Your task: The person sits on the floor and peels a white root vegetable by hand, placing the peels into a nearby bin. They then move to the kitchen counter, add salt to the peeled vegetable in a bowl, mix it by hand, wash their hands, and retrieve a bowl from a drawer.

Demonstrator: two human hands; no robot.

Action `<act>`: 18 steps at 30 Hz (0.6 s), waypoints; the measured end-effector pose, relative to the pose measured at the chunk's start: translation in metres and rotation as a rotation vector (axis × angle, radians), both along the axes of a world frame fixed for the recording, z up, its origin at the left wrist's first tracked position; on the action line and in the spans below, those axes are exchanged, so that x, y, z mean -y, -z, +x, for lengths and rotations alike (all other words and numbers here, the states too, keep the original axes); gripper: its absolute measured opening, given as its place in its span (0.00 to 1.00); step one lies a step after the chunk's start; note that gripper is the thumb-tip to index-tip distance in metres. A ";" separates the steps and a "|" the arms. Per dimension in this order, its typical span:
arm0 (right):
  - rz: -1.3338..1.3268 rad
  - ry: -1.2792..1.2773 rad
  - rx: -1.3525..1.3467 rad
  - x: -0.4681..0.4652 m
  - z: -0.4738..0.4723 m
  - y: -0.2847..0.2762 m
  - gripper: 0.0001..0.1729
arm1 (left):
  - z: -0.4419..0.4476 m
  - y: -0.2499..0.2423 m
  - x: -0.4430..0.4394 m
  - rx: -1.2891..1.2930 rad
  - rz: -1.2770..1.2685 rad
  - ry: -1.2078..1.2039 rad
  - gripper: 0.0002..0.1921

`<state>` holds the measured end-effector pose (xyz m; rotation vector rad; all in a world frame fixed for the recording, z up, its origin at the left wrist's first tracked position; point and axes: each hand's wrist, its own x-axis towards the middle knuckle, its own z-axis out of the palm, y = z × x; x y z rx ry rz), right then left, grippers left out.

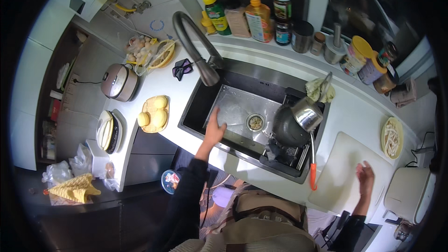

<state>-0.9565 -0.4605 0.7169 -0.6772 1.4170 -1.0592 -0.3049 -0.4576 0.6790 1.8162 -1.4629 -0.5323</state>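
Note:
My left hand (214,130) hovers over the near left edge of the dark kitchen sink (196,112), fingers apart, holding nothing. Over the white cutting board (336,168) at the right is my right hand (365,176), fingers a little bent, with nothing seen in it. A dark wok (285,129) and a metal pot (307,113) rest at the sink's right side, beside a long handle with an orange grip (313,175). Food scraps lie in the sink drain (256,122). Leafy greens (316,91) sit at the sink's back right corner, with a metal utensil against them.
The faucet (196,42) arches over the sink's back left. Left of the sink are a woven tray (147,104) with several pale yellow round items and a rice cooker (120,82). Bottles and jars line the windowsill. A yellow bowl (384,140) of pale strips stands right.

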 end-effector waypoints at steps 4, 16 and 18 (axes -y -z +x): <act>0.114 -0.203 0.016 -0.008 0.138 -0.034 0.22 | 0.078 -0.012 0.118 0.499 -0.010 0.152 0.44; 0.149 -0.442 0.135 -0.010 0.227 -0.056 0.21 | 0.131 -0.033 0.172 0.543 0.088 0.476 0.24; 0.149 -0.433 0.138 -0.006 0.231 -0.055 0.21 | 0.123 -0.038 0.167 0.443 -0.023 0.426 0.25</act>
